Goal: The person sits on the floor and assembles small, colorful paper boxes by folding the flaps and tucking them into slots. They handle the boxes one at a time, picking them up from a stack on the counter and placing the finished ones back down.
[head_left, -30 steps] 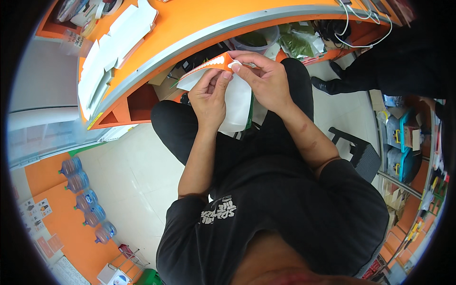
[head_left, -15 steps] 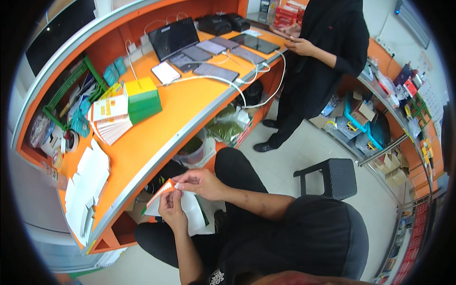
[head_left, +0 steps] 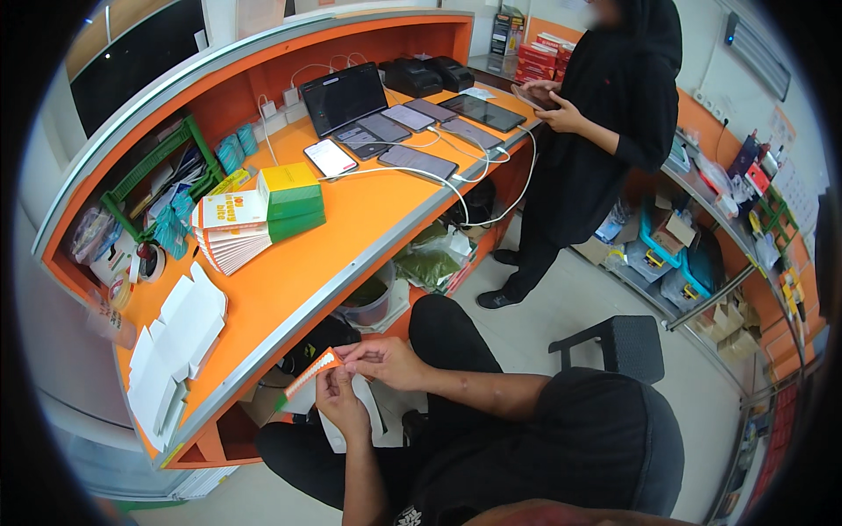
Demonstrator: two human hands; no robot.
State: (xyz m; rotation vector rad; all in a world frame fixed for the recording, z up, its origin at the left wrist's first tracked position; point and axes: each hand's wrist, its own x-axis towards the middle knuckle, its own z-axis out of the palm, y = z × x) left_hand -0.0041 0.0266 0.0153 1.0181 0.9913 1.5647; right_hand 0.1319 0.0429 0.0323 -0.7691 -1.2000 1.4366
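Over my lap, both hands hold a thin cardboard box blank (head_left: 309, 383), white on one face, with an orange and white printed edge and a green end. My left hand (head_left: 344, 408) pinches its edge between thumb and fingers from below. My right hand (head_left: 386, 361) closes its fingertips on the upper orange corner, right beside the left thumb. On the orange counter (head_left: 289, 254) to the left lie several white box blanks (head_left: 180, 337). Behind them rests a fanned bundle of printed yellow, green and white boxes (head_left: 294, 206).
Phones (head_left: 419, 162), a tablet (head_left: 482, 112), a laptop (head_left: 342, 96) and white cables cover the counter's far part. A person in black (head_left: 605, 131) stands there with a device in hand. A dark stool (head_left: 627, 346) and loaded shelves (head_left: 684, 237) are at right.
The view has shifted slightly, so the surroundings sit further right. The blank has turned a little in my hands, showing its orange edge as a longer strip. Both hands keep their pinch.
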